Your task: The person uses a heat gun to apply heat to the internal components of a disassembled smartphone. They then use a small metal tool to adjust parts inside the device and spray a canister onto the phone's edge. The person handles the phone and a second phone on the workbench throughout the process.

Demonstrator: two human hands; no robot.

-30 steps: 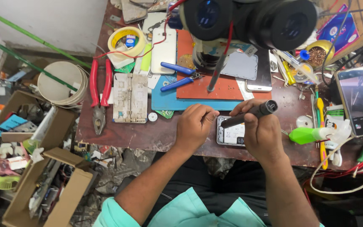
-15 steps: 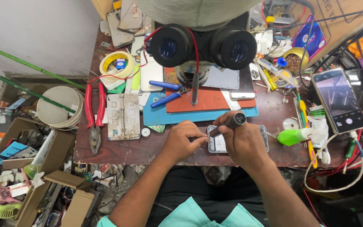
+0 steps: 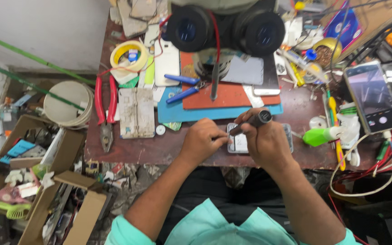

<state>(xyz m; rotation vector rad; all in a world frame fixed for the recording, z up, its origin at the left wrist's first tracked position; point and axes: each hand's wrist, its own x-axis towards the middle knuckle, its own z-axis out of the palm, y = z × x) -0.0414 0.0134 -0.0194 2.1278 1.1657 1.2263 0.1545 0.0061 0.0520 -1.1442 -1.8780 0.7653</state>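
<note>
Dark reddish-brown wood forms the bench [image 3: 128,152], the largest item we record; it runs across the view and is crowded with tools. At its far edge we note a black microscope [image 3: 225,27] with two round eyepieces facing up. Below it lies a blue mat [image 3: 173,113] with an orange mat [image 3: 237,95] on top, and blue tweezers [image 3: 184,88] rest across both. To the left of the bench we see open cardboard boxes [image 3: 46,181] holding mixed scrap. On the bench's right side a lit phone [image 3: 374,97] leans screen-up among red and white cables. Left of the mats we find a pale block [image 3: 136,112], red-handled pliers [image 3: 105,109] just beside it, and a roll of yellow tape [image 3: 128,56] further back. A green nozzle [image 3: 318,136] lies to the right of the hands. At the near edge, in front of the blue mat, sits the device [image 3: 239,143], a small silver-framed phone body lying flat, partly covered by both hands. Our right hand [image 3: 266,143] is curled closed around a dark pen-like tool [image 3: 252,121], which slants down and left so that its tip meets the device. Our left hand [image 3: 203,140] rests at the device's left edge, fingers bent and touching it; we cannot tell whether they pinch it or merely steady it.
</note>
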